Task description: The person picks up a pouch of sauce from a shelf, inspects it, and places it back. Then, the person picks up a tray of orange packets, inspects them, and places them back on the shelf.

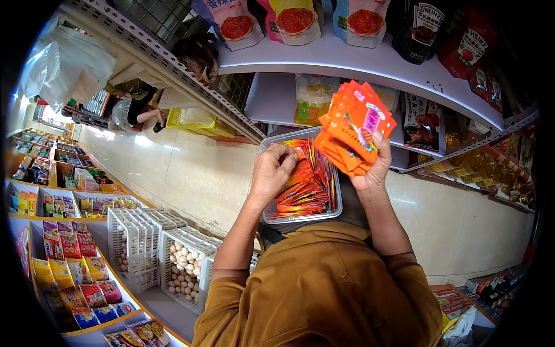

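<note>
A fanned stack of orange snack packets is gripped in my right hand, raised just right of a clear plastic tub. The tub rests at my lap and holds many upright red and orange packets in packed rows. Over the tub's left part is my left hand, its fingers bent down at the packets' top edges. Whether those fingertips pinch a packet is hidden.
White shelves with sauce pouches stand ahead. At left are white plastic crates of eggs and a snack display. A yellow crate and another person's leg show upper left; oil bottles line the right.
</note>
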The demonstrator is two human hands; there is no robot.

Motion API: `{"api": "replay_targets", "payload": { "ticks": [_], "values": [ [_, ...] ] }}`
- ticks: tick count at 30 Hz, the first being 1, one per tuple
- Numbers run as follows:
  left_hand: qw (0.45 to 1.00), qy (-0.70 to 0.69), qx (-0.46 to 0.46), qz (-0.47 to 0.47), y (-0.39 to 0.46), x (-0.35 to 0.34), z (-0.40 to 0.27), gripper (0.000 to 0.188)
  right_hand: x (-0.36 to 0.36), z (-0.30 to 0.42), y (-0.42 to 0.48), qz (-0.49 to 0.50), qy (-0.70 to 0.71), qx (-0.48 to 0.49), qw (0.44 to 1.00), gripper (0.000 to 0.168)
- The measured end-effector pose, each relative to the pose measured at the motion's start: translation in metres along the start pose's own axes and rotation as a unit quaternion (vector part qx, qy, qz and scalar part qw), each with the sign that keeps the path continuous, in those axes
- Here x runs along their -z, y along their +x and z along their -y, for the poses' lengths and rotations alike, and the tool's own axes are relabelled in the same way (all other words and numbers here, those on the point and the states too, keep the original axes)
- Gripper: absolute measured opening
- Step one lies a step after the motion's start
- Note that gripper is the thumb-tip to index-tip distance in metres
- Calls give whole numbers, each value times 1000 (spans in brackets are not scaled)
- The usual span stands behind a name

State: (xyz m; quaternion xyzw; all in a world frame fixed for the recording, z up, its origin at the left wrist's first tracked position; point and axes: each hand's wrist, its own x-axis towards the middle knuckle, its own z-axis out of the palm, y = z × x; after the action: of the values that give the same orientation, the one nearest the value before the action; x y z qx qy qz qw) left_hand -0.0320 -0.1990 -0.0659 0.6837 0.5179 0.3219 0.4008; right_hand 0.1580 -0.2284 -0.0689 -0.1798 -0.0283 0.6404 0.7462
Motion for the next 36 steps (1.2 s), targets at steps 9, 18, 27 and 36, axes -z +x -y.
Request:
{"api": "replay_targets", "payload": {
  "ticks": [9, 18, 27, 36],
  "values": [
    [962, 252, -50, 95, 8, -24, -15, 23, 6, 0, -1, 1, -18, 19, 1000, 44],
    [949, 296, -96, 51, 6, -44, -11, 28, 2, -2, -5, -2, -13, 24, 1000, 41],
    [940, 323, -102, 43, 5, -53, -6, 36, 2, -3, -6, 4, -6, 17, 1000, 40],
    [943, 320, -94, 12, 6, -57, -3, 36, 3, -5, -6, 4, -11, 21, 1000, 39]
  ]
}}
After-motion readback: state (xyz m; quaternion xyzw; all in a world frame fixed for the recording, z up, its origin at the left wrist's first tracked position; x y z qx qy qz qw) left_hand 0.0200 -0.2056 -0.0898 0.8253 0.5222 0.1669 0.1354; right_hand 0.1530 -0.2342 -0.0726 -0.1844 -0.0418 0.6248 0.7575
